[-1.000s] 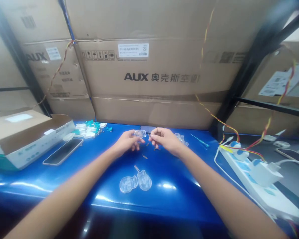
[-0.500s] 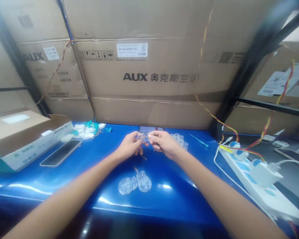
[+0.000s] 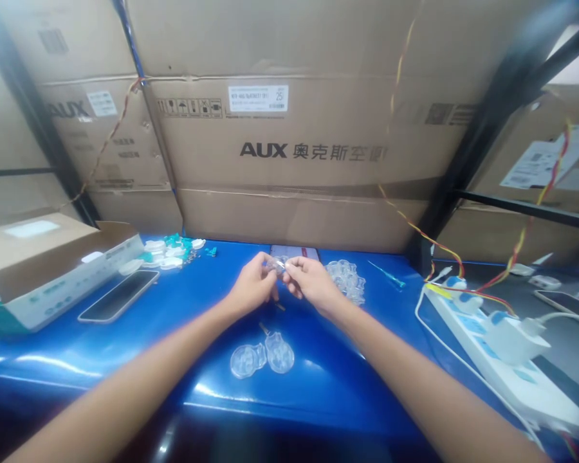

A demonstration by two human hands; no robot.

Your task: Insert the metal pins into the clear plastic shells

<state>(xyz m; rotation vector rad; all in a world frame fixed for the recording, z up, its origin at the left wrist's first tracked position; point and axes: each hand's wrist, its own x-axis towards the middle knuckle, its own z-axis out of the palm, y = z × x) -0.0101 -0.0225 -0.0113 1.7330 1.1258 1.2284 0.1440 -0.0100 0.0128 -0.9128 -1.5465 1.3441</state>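
Near the back middle of the blue table, my left hand point(image 3: 257, 280) pinches a small clear plastic piece point(image 3: 276, 262) by its left side. My right hand point(image 3: 309, 281) has its fingers closed at the right side of the same piece. The fingers cover much of it, so its full shape is hidden. Below the hands, two rounded clear plastic pieces point(image 3: 280, 353) lie side by side, with a thin metal strip point(image 3: 263, 328) at their upper end. Another small strip point(image 3: 280, 307) rests just under my fingers. Several similar clear pieces point(image 3: 346, 279) are heaped right of my right hand.
At left stand an open carton point(image 3: 62, 283), a phone point(image 3: 119, 296) and a heap of white and teal parts point(image 3: 168, 253). A thin teal screwdriver point(image 3: 388, 275) lies right of the clear heap. A white power strip point(image 3: 506, 360) with cables runs along the right. Large cardboard boxes point(image 3: 289, 212) form the back.
My right hand has shifted slightly left and down, closer to my left hand, showing more of the clear heap. The held piece looks turned a little.
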